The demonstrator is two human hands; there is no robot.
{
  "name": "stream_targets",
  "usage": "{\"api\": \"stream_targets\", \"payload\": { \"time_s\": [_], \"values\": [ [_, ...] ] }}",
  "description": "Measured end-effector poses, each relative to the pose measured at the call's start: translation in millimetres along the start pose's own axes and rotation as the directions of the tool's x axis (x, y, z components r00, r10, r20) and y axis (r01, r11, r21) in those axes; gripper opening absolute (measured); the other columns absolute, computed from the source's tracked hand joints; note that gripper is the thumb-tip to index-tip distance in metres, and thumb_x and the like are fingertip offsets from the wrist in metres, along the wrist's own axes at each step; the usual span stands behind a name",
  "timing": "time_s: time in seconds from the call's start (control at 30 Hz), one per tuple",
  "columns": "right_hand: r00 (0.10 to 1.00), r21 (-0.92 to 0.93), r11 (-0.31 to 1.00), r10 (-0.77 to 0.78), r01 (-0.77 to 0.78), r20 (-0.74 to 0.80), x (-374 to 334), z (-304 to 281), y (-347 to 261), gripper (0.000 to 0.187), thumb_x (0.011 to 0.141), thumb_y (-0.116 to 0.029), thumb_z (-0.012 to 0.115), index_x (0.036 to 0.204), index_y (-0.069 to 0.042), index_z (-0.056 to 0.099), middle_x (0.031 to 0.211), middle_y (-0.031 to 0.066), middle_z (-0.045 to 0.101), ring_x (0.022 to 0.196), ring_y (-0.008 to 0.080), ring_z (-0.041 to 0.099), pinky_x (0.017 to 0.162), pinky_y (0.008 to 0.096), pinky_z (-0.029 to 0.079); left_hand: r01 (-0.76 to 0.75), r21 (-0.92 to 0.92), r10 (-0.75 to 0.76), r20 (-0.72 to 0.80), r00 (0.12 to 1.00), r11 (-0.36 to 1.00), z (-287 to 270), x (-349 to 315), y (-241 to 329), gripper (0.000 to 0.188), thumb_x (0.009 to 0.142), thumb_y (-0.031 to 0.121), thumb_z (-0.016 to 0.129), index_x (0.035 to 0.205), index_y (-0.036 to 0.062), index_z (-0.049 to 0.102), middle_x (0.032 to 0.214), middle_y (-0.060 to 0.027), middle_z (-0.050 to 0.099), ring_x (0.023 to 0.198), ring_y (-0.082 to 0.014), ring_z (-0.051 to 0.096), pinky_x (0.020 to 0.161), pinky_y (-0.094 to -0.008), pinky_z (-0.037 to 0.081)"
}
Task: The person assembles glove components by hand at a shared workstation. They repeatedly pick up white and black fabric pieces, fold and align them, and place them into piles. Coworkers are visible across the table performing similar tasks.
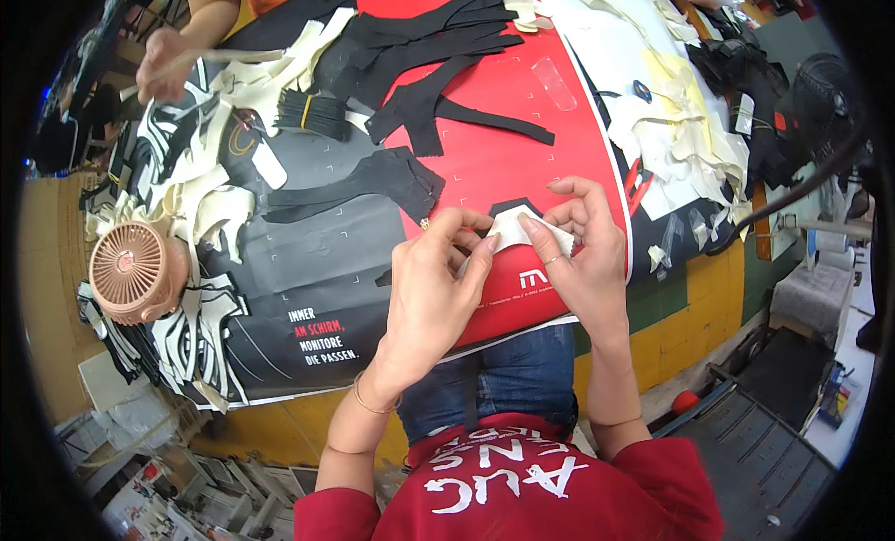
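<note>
Between both hands, above the red part of the mat [503,173], is a small white piece of backing or fabric [513,227] with a black piece [508,205] showing at its far edge. My left hand [438,275] pinches its left end between thumb and fingers. My right hand [587,252] pinches the right end, its thumb on the white face and index finger raised. Just beyond my left hand lie stacked black fabric pieces [373,182] with long tails. Farther off rests a forked black cut piece [419,107].
Piled black strips [410,42] and cream scraps [210,201] cover the far left. A pink fan [133,272] stands at the left edge. Red-handled snips [636,187] lie right, near white and yellow scraps [681,121]. Another person's hand [166,70] works at the far left.
</note>
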State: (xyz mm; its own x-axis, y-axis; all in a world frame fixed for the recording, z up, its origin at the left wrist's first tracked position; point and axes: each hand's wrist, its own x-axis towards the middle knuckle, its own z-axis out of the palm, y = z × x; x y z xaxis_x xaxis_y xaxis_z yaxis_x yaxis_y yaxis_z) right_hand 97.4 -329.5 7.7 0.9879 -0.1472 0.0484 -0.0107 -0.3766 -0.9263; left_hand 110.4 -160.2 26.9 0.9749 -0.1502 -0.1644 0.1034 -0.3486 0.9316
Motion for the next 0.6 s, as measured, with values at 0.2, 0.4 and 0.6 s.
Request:
{"api": "stream_targets", "payload": {
  "time_s": [0.2, 0.4, 0.6],
  "values": [
    [0.985, -0.063, 0.983, 0.174, -0.174, -0.011, -0.8, 7.1, -1.9, 0.036, 0.090, -0.003, 0.071, 0.120, 0.000, 0.051, 0.078, 0.0051, 0.065, 0.072, 0.0076, 0.062, 0.065, 0.0211, 0.047, -0.022, 0.061, 0.023, -0.007, 1.000, 0.998, 1.7, 12.1, -13.9, 0.009, 0.089, 0.002, 0.070, 0.095, -0.0049, 0.068, 0.074, -0.0084, 0.069, 0.050, -0.0024, 0.049, 0.047, -0.0218, 0.037],
    [0.987, -0.131, 0.979, 0.155, -0.159, -0.040, 2.5, 11.1, -1.2, 0.035, 0.091, -0.005, 0.071, 0.119, -0.001, 0.051, 0.076, 0.0072, 0.065, 0.067, 0.0087, 0.061, 0.059, 0.0226, 0.047, 0.024, 0.008, -0.024, 0.000, 1.000, 1.000, 2.8, 16.8, -18.9, 0.010, 0.088, 0.002, 0.070, 0.095, -0.0044, 0.069, 0.071, -0.0092, 0.068, 0.049, -0.0037, 0.046, 0.048, -0.0229, 0.037],
    [0.984, -0.141, 0.974, 0.175, -0.179, -0.042, 2.2, 12.3, -1.3, 0.037, 0.090, -0.004, 0.072, 0.119, -0.001, 0.049, 0.077, 0.0049, 0.064, 0.068, 0.0063, 0.059, 0.058, 0.0200, 0.044, -0.009, 0.048, 0.009, -0.005, 1.000, 0.999, 3.6, 17.6, -20.3, 0.010, 0.087, 0.001, 0.071, 0.096, -0.0038, 0.069, 0.073, -0.0100, 0.068, 0.050, -0.0061, 0.048, 0.049, -0.0241, 0.040]
  ]
}}
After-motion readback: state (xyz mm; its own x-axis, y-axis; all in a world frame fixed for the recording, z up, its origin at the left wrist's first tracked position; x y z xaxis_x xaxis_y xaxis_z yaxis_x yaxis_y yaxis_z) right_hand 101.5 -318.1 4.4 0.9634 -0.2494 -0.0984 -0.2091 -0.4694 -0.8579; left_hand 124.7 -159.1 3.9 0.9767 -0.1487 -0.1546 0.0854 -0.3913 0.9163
